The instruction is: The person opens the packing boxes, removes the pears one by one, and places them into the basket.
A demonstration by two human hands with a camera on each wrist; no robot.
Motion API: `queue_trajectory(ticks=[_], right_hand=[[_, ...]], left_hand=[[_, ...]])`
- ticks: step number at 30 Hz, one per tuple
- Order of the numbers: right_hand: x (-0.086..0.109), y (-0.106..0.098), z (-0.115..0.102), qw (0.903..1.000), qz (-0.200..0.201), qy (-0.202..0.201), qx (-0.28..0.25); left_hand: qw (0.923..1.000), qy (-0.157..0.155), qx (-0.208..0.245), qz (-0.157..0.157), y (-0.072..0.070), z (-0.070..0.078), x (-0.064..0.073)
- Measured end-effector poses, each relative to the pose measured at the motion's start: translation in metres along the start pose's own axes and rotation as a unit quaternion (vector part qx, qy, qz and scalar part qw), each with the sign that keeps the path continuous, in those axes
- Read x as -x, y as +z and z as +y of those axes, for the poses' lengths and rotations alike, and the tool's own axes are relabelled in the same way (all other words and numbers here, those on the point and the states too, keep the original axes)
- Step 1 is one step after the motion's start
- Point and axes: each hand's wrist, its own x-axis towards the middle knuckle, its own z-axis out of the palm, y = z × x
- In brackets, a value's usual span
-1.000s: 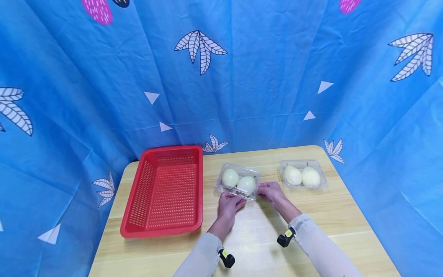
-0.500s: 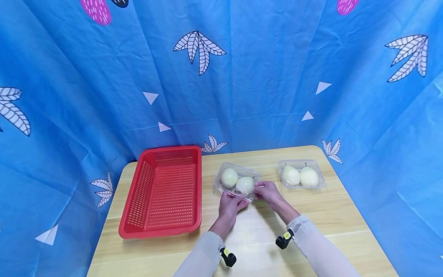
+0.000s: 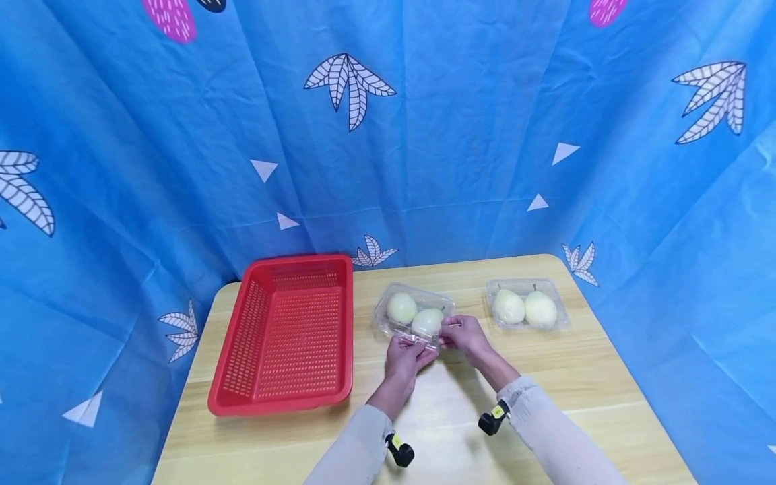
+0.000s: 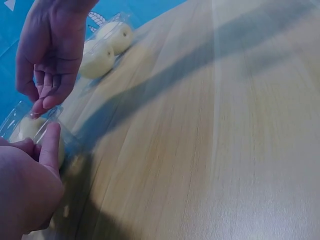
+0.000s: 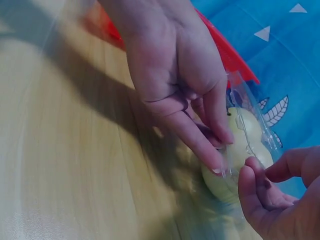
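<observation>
A clear plastic clamshell box [image 3: 418,301] with two pale pears inside sits in the middle of the table, slightly turned. My left hand [image 3: 403,364] grips its near edge, forefinger lying along the rim in the left wrist view. At the near right corner, my right hand [image 3: 471,339] pinches the rim between thumb and fingers, as the right wrist view shows close up. The two hands are a short way apart along this edge. One pear [image 5: 220,185] shows through the plastic there, partly covered by the fingers.
To the left stands a red perforated plastic basket [image 3: 281,407] with nothing in it. Another clear box [image 3: 564,303] holding two pears lies at the back right of the wooden table [image 3: 582,377]. A blue patterned curtain [image 3: 461,135] hangs behind and along both sides.
My right hand has shifted a little left along the box, from its right side to the near right corner. The left hand stays at the near edge.
</observation>
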Motion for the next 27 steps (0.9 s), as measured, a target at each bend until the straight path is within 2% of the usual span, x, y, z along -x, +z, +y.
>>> queue_trajectory(ticks=[4, 7, 14, 19, 27], right_hand=[[0.001, 0.0, -0.001, 1.0, -0.001, 0.007, -0.006], [0.0, -0.001, -0.002, 0.9999, 0.004, 0.011, -0.008], [-0.001, -0.004, -0.004, 0.9999, 0.007, 0.006, -0.008], [-0.002, -0.005, -0.004, 1.0, 0.003, 0.008, -0.003], [-0.004, -0.003, -0.004, 0.9999, 0.0, 0.012, 0.005]], left_hand=[[0.9999, -0.005, 0.007, -0.009, -0.008, 0.003, 0.0], [0.9999, -0.001, 0.014, -0.002, -0.014, 0.008, -0.001], [0.9969, 0.031, 0.04, 0.061, -0.022, 0.021, -0.007], [0.9928, 0.052, 0.053, 0.094, -0.023, 0.023, -0.011], [0.9863, 0.061, 0.064, 0.14, -0.025, 0.025, -0.014]])
